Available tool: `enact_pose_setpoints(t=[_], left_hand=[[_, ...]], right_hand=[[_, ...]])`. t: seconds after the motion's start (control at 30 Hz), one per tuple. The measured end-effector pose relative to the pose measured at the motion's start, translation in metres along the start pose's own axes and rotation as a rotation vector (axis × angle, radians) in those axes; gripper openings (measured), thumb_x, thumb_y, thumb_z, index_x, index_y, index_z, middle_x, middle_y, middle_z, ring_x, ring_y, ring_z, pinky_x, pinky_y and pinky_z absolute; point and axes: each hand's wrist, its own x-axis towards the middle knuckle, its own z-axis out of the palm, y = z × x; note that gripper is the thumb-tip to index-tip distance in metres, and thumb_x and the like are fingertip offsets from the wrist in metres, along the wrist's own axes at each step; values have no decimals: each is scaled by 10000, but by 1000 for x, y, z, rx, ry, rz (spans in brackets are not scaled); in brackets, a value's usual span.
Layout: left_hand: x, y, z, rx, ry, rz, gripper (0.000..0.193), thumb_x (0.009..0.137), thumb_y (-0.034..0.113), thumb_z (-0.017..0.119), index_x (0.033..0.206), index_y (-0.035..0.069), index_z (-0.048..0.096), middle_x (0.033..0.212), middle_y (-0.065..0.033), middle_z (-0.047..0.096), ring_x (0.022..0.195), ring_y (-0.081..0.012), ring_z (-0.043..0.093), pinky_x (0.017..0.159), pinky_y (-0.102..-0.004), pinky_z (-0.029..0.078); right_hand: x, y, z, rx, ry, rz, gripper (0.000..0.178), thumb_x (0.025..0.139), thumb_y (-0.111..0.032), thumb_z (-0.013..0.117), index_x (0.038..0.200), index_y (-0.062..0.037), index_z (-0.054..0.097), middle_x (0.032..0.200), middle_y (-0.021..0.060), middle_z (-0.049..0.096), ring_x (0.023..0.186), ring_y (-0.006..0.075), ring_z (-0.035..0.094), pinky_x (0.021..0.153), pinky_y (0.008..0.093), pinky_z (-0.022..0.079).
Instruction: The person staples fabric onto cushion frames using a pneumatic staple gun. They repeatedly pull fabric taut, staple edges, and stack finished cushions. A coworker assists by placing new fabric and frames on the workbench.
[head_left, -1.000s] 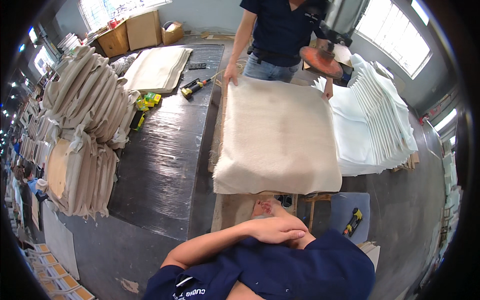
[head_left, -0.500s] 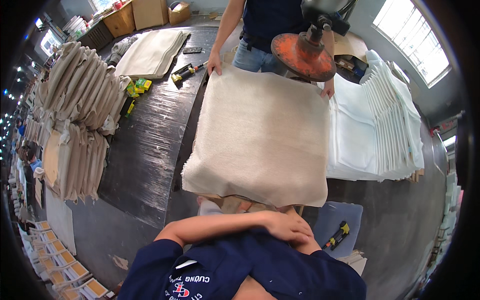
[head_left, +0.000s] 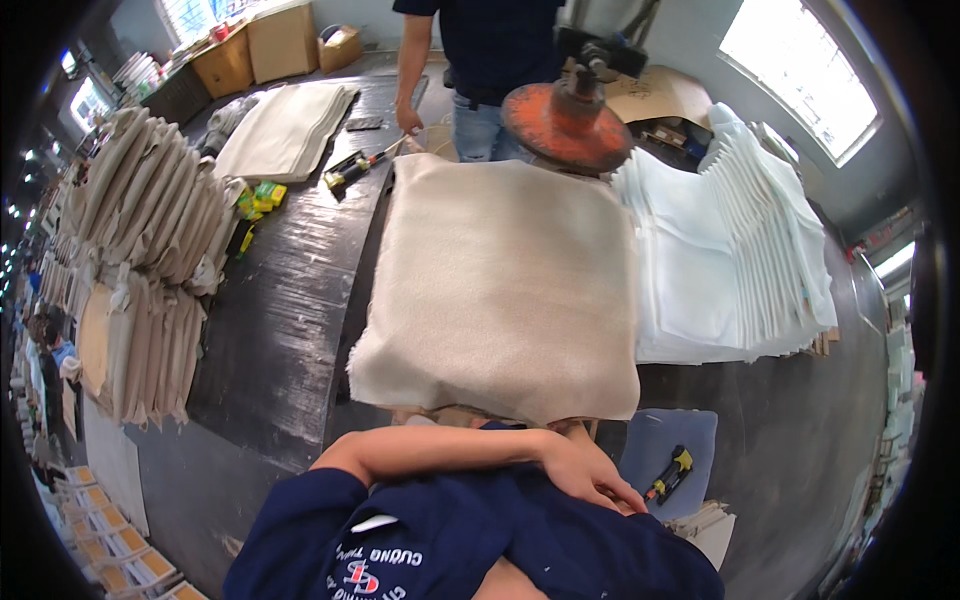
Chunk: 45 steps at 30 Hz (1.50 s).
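Observation:
My left hand (head_left: 590, 475) lies across my body with its fingers stretched, resting on my right arm and holding nothing. My right forearm (head_left: 572, 432) shows in part just below the near edge of the beige cloth; the right hand is hidden. In front of me the beige cloth (head_left: 500, 290) lies spread over a squarish, padded-looking shape, its edges hanging loose. A round orange press plate (head_left: 568, 125) hangs over its far edge. Beyond, a co-worker's hand (head_left: 408, 120) hangs off the cloth's far left corner.
Stacked white foam pads (head_left: 740, 260) stand right. At left rise piles of beige covered pieces (head_left: 150, 210); behind them lies a flat cloth stack (head_left: 285, 130). One black-and-yellow hand tool (head_left: 348, 175) is on the dark table (head_left: 280, 320), another (head_left: 672, 475) on a blue-grey pad (head_left: 700, 430).
The co-worker has let go of the cloth's far left corner and stepped back; their other hand has gone from view. My left hand has slid slightly down, its fingers spreading.

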Motion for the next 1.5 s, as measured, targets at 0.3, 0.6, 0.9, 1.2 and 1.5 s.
enact_pose_setpoints(t=[0.3,0.6,0.9,1.2,1.5], left_hand=[[-11,-38,4,297,141,-366,645,1166,470,425,1601,-5,424,1521,-234,584,1422,-365,549,1169,-427,439],[8,-13,-1,367,221,-180,444,1101,314,576,1461,55,602,1343,-189,708,1235,-382,672,1051,-444,522],[32,-38,-7,686,405,-216,140,958,215,715,1022,106,774,1116,-69,735,1104,-316,690,984,-447,535],[33,-45,-13,690,409,-210,148,964,229,708,1026,101,751,1033,-82,699,1076,-313,682,958,-446,536],[29,-45,-15,623,411,-216,202,959,233,704,1080,73,729,1032,-111,725,1020,-333,706,911,-451,555]], right_hand=[[2,3,-21,126,27,-2,237,1029,-267,554,1143,-85,654,983,107,741,746,256,732,615,441,551],[-2,11,-34,230,43,15,229,1023,-262,560,1126,-82,657,967,106,736,738,256,729,616,442,556],[-5,20,-50,271,62,20,221,1018,-257,566,1110,-79,660,951,105,730,730,255,726,617,444,561],[-6,20,-54,285,69,25,213,1013,-251,572,1094,-76,663,935,104,725,722,255,723,618,445,566],[-8,20,-56,306,76,24,206,1008,-246,578,1078,-73,665,919,103,720,714,255,720,619,446,571]])
